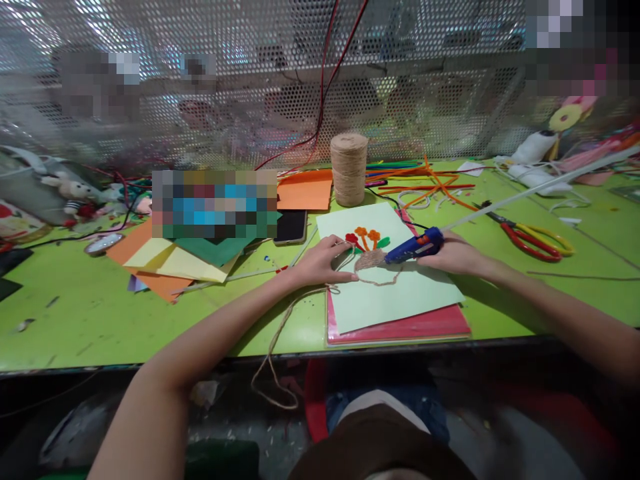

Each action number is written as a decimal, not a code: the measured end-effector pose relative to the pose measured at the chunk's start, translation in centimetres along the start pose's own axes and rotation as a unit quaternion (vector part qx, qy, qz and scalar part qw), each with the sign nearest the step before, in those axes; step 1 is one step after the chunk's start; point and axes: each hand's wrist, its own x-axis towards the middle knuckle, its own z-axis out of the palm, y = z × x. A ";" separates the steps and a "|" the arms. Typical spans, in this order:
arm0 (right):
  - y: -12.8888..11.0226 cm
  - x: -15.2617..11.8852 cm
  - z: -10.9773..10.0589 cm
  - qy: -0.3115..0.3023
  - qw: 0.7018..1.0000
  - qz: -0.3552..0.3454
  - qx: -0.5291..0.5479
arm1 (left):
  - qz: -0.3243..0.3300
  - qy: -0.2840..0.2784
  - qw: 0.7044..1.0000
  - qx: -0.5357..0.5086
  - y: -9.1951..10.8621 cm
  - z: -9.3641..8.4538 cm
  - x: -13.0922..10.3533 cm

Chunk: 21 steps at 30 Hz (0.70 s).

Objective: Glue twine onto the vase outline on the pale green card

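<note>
A blue glue gun (416, 247) is in the grip of my right hand (453, 253), its nozzle at a small patch of coiled twine (371, 260). The patch lies on a pale green sheet (400, 300), below red and orange flower shapes (367, 235) with green leaves. My left hand (327, 260) rests at the sheet's left side, its fingertips on a strand of twine (345, 263). The thumb is held apart from the forefinger. From that hand the loose twine trails over the table edge. A long glue stick (540, 183) sticks out behind the gun.
Under the sheet lies a pink-red pad (400, 331). A twine spool (349, 170) stands behind it. Red and yellow-handled tools (537, 241) lie at right, pipe cleaners (430, 187) at the back. Coloured papers (170, 260) and a phone (291, 227) are at left. Perforated metal rises behind.
</note>
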 end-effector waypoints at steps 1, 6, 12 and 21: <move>-0.1 -0.1 -0.1 0.001 1.000 0.007 -0.009 | 0.000 -0.001 1.000 0.001 0.0 0.0 0.0; -0.5 -0.4 -0.8 -0.004 0.999 0.035 -0.022 | 0.004 -0.002 1.000 -0.002 0.2 -0.2 0.0; -0.3 -0.7 -1.7 -0.017 0.996 0.065 -0.061 | 0.000 -0.002 1.000 -0.002 0.2 -0.2 0.0; -0.2 -1.1 -2.7 -0.038 0.988 0.077 -0.130 | -0.004 0.003 1.000 -0.005 0.1 -0.1 -0.1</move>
